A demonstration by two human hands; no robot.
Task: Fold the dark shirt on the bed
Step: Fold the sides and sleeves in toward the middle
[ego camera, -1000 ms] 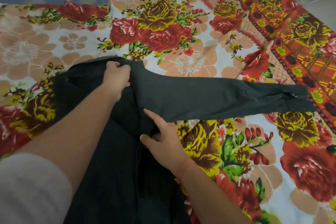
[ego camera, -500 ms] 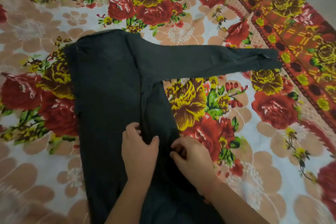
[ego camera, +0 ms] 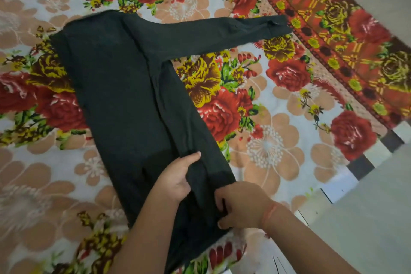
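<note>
The dark shirt [ego camera: 124, 87] lies flat on the floral bedspread [ego camera: 278, 131], its body running from upper left down to the near edge. One long sleeve [ego camera: 222, 31] stretches out to the right. A folded-over strip runs along the shirt's right side. My left hand [ego camera: 178, 176] grips a bunch of the fabric near the hem, thumb on top. My right hand [ego camera: 242, 204] pinches the shirt's lower right edge just beside it; a red thread sits on that wrist.
The bed's near corner [ego camera: 235, 249] is below the shirt's hem. Pale floor [ego camera: 367, 218] lies to the lower right, beyond the bed's right edge. A red patterned border [ego camera: 333, 29] runs along the bedspread's right side.
Both hands have slid down the shirt's right side from the shoulder and armpit to the hem. The view has tilted down and the bed's near corner has come into sight.
</note>
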